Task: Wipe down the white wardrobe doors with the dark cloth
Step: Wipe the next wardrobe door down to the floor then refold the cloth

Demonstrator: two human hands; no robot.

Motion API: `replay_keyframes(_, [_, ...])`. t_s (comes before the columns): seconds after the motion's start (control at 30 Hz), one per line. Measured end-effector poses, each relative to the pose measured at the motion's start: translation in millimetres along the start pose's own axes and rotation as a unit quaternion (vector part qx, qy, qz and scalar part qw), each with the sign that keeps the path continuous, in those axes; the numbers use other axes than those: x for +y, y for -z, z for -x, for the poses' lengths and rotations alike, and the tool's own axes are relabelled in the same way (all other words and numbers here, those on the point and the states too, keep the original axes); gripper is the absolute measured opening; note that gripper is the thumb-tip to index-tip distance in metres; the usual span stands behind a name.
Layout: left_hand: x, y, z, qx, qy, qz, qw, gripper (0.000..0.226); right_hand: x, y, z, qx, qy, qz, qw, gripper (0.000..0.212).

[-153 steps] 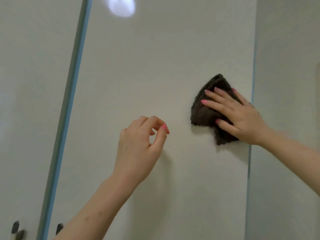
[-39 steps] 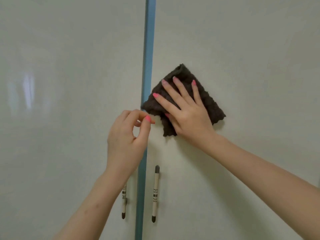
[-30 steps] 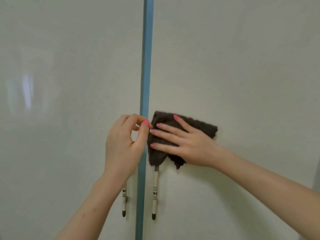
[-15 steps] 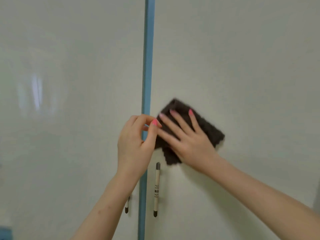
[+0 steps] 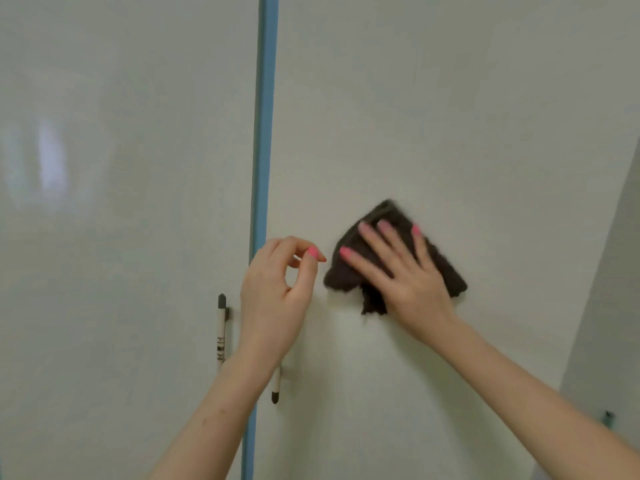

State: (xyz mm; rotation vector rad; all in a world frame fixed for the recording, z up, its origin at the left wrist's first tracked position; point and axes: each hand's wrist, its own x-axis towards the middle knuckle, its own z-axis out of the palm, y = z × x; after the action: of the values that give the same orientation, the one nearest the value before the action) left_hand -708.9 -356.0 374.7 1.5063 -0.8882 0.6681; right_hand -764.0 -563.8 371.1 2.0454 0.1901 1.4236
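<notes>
The dark cloth point(image 5: 446, 268) lies flat against the right white wardrobe door point(image 5: 433, 116), a little right of the door gap. My right hand point(image 5: 403, 280) presses it to the door with straight, spread fingers. My left hand point(image 5: 277, 296) hovers beside the cloth, in front of the gap, its fingers loosely curled with the thumb near the fingertips and nothing in it. The left white door point(image 5: 121, 237) is glossy and shows a pale reflection.
A blue strip point(image 5: 263, 116) runs vertically between the two doors. A slim handle point(image 5: 221, 329) stands on the left door; the right door's handle point(image 5: 276, 388) is mostly hidden behind my left wrist. A side wall point(image 5: 609, 323) meets the wardrobe at far right.
My right hand has slid the cloth to the right, away from the blue strip. My left hand stays beside the strip, curled the same way.
</notes>
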Motion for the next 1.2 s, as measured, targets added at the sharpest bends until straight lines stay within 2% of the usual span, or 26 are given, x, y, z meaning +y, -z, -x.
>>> replay_keyframes(0.07, [-2.4, -6.0, 5.8, -0.004, 0.009, 0.002, 1.000, 0.022, 6.9, 4.0, -9.6, 0.027, -0.055, 0.002, 0.998, 0.049])
replay_keyframes(0.13, [-6.9, -11.8, 13.6, -0.005, 0.018, 0.003, 1.000, 0.024, -4.0, -0.4, 6.1, 0.026, -0.053, -0.014, 0.998, 0.052])
replay_keyframes(0.2, [-10.6, -16.1, 19.8, -0.004, 0.019, -0.001, 1.000, 0.026, -21.9, -9.4, 46.8, -0.007, 0.000, -0.026, 1.000, 0.052])
replay_keyframes(0.33, [-9.8, -18.6, 24.6, -0.006, 0.025, -0.013, 1.000, 0.028, -33.4, -14.9, 147.3, -0.121, 0.206, 0.034, 0.970, 0.050])
replay_keyframes(0.43, [-2.0, -20.1, 24.1, -0.018, 0.027, -0.023, 0.999, 0.025, -23.8, -9.1, 166.3, -0.150, 0.268, 0.043, 0.951, 0.049])
replay_keyframes(0.5, [4.4, -23.6, 22.8, -0.020, 0.024, -0.029, 0.999, 0.021, -8.4, -7.0, 152.6, -0.137, 0.277, 0.038, 0.950, 0.051])
replay_keyframes(0.57, [9.5, -27.7, 22.0, -0.013, 0.016, -0.027, 0.999, 0.023, 20.7, -0.3, 122.8, -0.100, 0.229, 0.034, 0.968, 0.051])
replay_keyframes(0.7, [16.3, -39.1, 22.5, -0.018, 0.011, -0.026, 0.999, 0.026, 86.6, 24.3, 54.4, -0.017, 0.058, 0.031, 0.998, 0.049])
replay_keyframes(0.87, [20.5, -55.2, 29.7, -0.019, 0.015, -0.024, 0.999, 0.025, 74.9, 21.6, 60.4, 0.020, -0.038, 0.000, 0.999, 0.044])
replay_keyframes(0.93, [21.3, -61.2, 34.0, -0.026, 0.018, -0.033, 0.999, 0.025, 57.3, 12.9, 94.6, -0.008, 0.004, -0.009, 1.000, 0.044])
replay_keyframes(1.0, [22.0, -65.5, 37.9, -0.031, 0.019, -0.036, 0.999, 0.026, 45.2, 7.7, 140.7, -0.062, 0.107, 0.001, 0.992, 0.046])
replay_keyframes(1.1, [24.4, -71.2, 42.3, -0.032, 0.026, -0.038, 0.998, 0.023, 43.9, 9.2, 203.4, -0.133, 0.259, 0.032, 0.956, 0.050])
replay_keyframes(1.2, [29.3, -78.9, 44.2, -0.035, 0.030, -0.036, 0.998, 0.024, 62.3, 16.7, 212.3, -0.161, 0.345, 0.052, 0.923, 0.055])
